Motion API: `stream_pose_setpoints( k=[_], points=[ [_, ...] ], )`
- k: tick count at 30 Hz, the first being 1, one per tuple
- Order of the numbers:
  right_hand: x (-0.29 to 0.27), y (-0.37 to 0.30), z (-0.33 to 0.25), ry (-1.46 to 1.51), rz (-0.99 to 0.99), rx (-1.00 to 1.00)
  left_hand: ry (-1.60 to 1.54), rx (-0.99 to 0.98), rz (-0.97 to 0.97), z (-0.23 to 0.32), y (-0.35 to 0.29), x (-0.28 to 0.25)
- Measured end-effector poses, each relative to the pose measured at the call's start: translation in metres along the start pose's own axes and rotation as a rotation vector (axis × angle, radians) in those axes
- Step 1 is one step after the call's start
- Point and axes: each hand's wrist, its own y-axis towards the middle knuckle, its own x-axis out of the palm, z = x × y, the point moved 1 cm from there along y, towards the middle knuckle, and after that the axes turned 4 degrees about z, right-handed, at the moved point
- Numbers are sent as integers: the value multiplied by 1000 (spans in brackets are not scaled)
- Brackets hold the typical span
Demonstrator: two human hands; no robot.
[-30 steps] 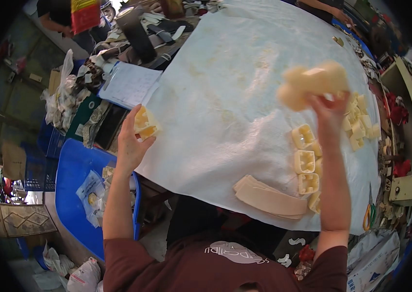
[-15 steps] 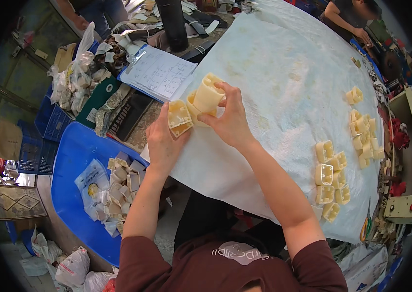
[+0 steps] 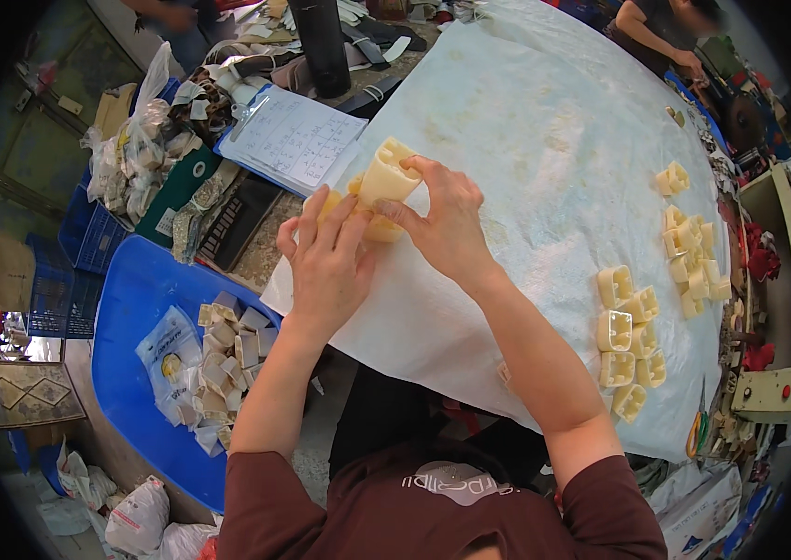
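Observation:
My right hand pinches a cream, hollow plastic piece between thumb and fingers, tilted up above the table's near left edge. Beside it, my left hand lies with its fingers curled over more of these cream pieces, steadying them; the fingers hide much of them. Another cream piece shows below the raised one, under my right thumb. Farther right on the white cloth stand several similar pieces in a close group, open ends showing inner ribs. A second cluster sits beyond them.
A white cloth covers the table. Left of my hands lie a clipboard with paper and a dark upright cylinder. A blue tub holds small blocks and a plastic bag. Scissors lie at the right edge. Other people work beyond the table.
My left hand's fingers have moved up and over the cream pieces, covering the one seen upright before. My right hand keeps its piece, tilted slightly more. The view has shifted a little.

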Motion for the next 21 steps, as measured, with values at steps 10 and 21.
stream_pose_setpoints(
  k=[10, 21],
  points=[
    [-35, -32, 21, 644, -78, 221, -276, -156, 13, -15, 7, 5],
    [-40, -67, -8, 200, -503, 146, -695, -507, -50, -21, 3, -1]
  ],
)
